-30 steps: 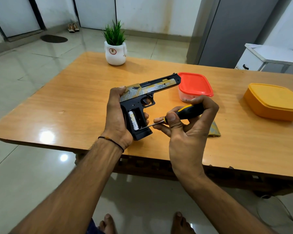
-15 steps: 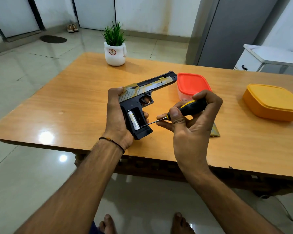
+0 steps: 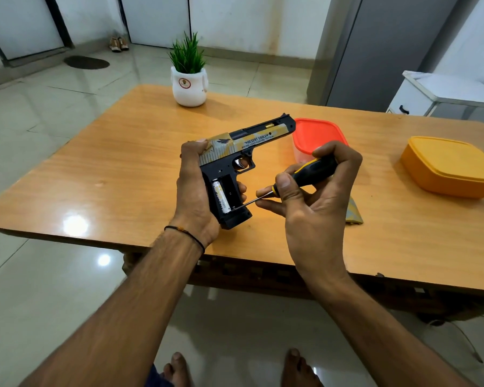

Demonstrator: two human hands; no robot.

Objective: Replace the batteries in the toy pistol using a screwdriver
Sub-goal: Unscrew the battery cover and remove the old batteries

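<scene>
Toy pistol (image 3: 235,160): matte black plastic, gold-patterned slide, gripped in left hand (image 3: 196,191); one cylindrical battery (image 3: 220,197) in open grip. Right hand (image 3: 310,208) pinches rubbery black-yellow screwdriver (image 3: 305,177), thin steel tip at compartment.

"desert eagle" on the toy pistol (image 3: 252,141) slide

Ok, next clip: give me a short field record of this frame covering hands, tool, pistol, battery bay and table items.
left hand: grips the toy pistol round the back of its grip
right hand: holds the screwdriver by its black-and-yellow handle
tool tip: at the lower end of the open battery compartment
batteries: one battery seated, the slot beside it empty
table: red-lidded container, yellow container, potted plant, patterned piece partly behind the right hand
</scene>
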